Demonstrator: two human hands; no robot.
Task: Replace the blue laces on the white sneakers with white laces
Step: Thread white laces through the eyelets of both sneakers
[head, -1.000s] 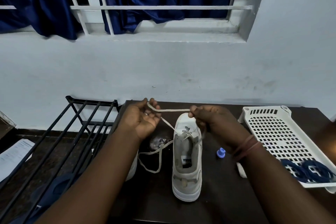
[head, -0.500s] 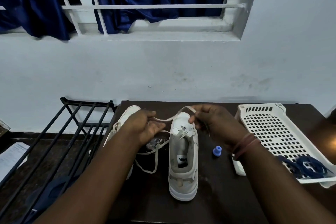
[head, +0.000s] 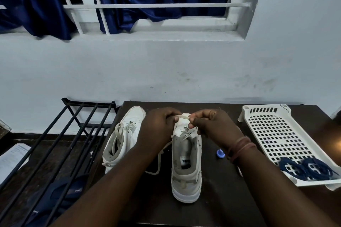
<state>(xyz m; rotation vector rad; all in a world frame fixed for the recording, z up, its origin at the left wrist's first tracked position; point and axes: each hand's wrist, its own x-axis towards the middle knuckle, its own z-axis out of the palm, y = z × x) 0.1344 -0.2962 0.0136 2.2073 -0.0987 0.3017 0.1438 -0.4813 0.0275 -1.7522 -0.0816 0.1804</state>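
In front of me stands a dark brown wooden table (head: 217, 206). Two white leather sneakers rest on it side by side, heels toward me: the right sneaker (head: 186, 171) near the middle, the left sneaker (head: 121, 142) at the table's left edge. A loose loop of white lace (head: 156, 168) lies on the wood between them. A small blue plastic cap (head: 220, 153) sits just right of the right sneaker. A white perforated plastic tray (head: 273, 134) lies on the right side.

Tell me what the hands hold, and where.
Both hands, left and right, pinch the white lace over the sneaker's toe, a short stretch between them.
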